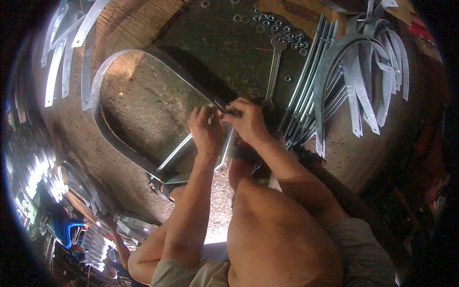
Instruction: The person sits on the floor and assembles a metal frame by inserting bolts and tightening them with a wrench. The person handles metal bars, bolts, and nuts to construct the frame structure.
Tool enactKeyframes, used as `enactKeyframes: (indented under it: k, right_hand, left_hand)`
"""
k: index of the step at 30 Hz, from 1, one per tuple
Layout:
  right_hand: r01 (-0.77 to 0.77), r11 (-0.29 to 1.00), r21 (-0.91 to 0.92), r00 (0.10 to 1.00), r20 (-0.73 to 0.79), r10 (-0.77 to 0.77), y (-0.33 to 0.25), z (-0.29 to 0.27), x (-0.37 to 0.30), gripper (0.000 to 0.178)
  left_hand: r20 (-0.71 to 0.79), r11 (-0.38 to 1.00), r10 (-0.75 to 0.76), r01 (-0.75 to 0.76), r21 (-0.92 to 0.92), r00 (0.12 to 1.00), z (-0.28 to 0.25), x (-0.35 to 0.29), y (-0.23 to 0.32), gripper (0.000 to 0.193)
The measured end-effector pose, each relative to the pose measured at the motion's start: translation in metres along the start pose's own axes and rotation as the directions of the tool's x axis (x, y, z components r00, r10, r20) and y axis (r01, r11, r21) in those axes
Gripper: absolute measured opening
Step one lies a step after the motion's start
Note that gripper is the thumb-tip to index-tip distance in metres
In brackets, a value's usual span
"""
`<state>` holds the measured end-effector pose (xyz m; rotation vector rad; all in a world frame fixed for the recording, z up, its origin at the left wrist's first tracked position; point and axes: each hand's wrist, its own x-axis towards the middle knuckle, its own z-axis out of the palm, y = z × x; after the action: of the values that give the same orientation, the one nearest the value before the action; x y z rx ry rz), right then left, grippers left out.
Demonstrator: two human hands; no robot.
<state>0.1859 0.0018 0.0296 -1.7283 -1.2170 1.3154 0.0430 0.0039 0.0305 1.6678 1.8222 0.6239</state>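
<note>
A bent flat metal strap [99, 100] forms a large U in front of me, with a straight metal rod [175, 151] running across between its ends. My left hand [206, 130] is closed at the upper end of the rod, fingertips pinched together; what lies between them is hidden. Just beside it, my right hand [247, 120] grips the strap's upper end between thumb and fingers. The two hands nearly touch. The strap's lower end sits close to my sandalled foot [165, 189].
An open-ended wrench [274, 71] lies beyond my right hand, near several loose nuts [288, 36]. Threaded rods [306, 76] and bent straps [356, 86] are piled at the right. More straps [71, 48] lie far left, by cardboard [126, 28]. A person in blue [62, 227] is at lower left.
</note>
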Motion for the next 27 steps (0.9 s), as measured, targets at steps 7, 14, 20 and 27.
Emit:
enactKeyframes:
  k: [7, 14, 20, 27]
  right_hand:
    - [0.033, 0.995, -0.092, 0.992, 0.128, -0.021, -0.001, -0.009, 0.004, 0.033]
    - [0.097, 0.966, -0.24, 0.995, 0.022, -0.095, -0.007, 0.008, -0.003, 0.024]
    - [0.031, 0.988, -0.153, 0.999, 0.021, -0.028, -0.007, 0.007, -0.007, 0.025]
    - [0.012, 0.986, -0.169, 0.999, 0.037, -0.005, 0.002, -0.001, -0.009, 0.029]
  left_hand:
    - [0.106, 0.981, -0.144, 0.156, -0.119, 0.984, -0.006, 0.0, -0.006, 0.017]
    - [0.225, 0.997, -0.057, 0.045, 0.056, 0.973, -0.029, -0.009, -0.027, 0.025]
    - [0.503, 0.919, -0.275, 0.377, -0.112, 0.819, -0.038, 0.003, -0.049, 0.023]
    - [0.517, 0.937, -0.234, 0.332, -0.105, 0.824, -0.029, 0.017, -0.035, 0.026]
